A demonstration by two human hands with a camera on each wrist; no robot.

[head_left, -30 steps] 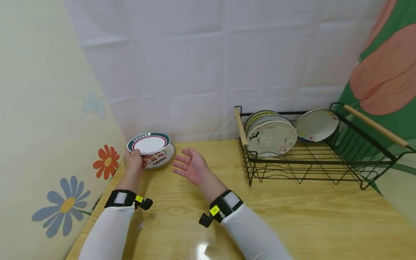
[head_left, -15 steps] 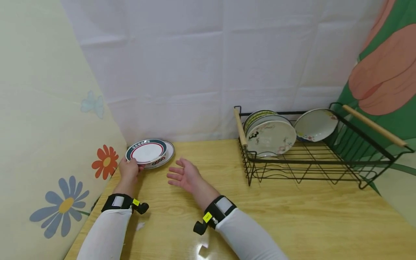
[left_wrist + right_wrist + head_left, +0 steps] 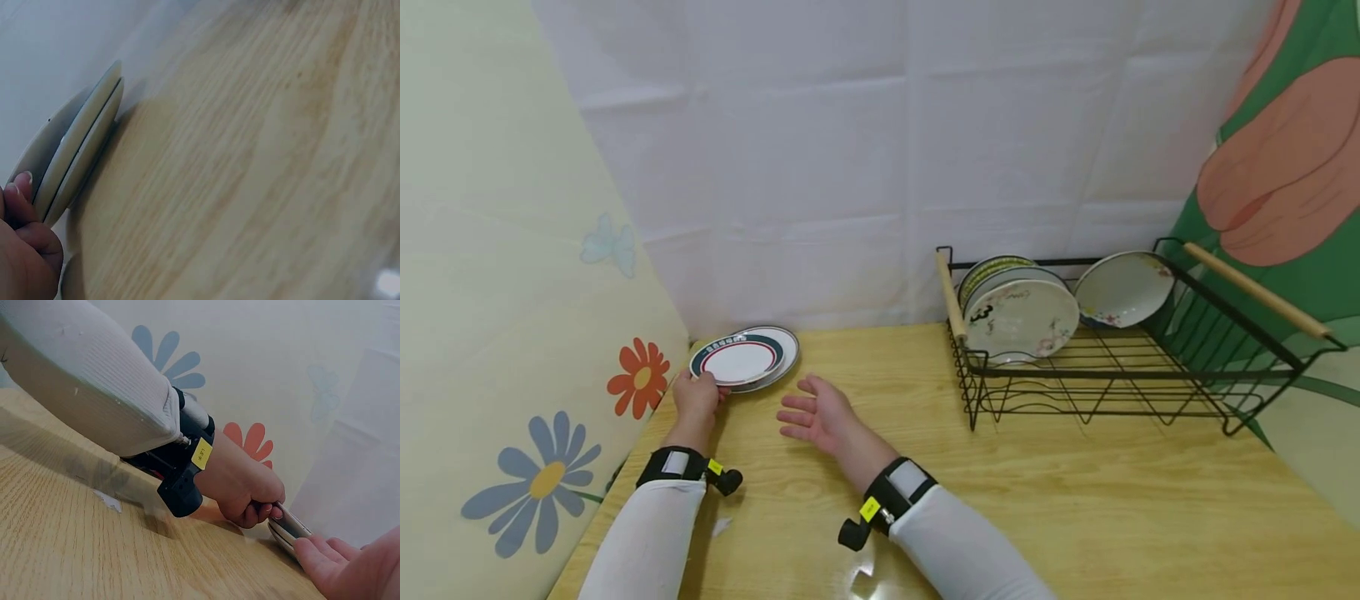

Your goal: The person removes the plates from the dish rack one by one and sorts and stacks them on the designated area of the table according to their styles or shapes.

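My left hand [image 3: 696, 398] grips the near left edge of a white plate [image 3: 739, 363] with a dark teal rim and a thin red ring. The plate sits low over another white plate [image 3: 786, 343], hiding most of it. In the left wrist view, stacked plates [image 3: 81, 147] appear edge-on close to the wood, with my left fingers [image 3: 24, 209] at their rim. My right hand [image 3: 822, 419] is held with its fingers extended and palm toward the stack, holding nothing. From the right wrist, the left hand [image 3: 247, 497] shows at the plates' edge [image 3: 286, 532].
A black wire dish rack [image 3: 1120, 375] with wooden handles stands at the right. Several patterned plates [image 3: 1022, 321] lean at its left end, and a white dish [image 3: 1123, 287] at its back right. A white cloth [image 3: 790, 167] hangs behind the wooden table [image 3: 1075, 508].
My left hand has lowered the teal-rimmed plate toward the plate under it, covering more of that plate's pattern. My right hand has drifted slightly left and nearer to me.
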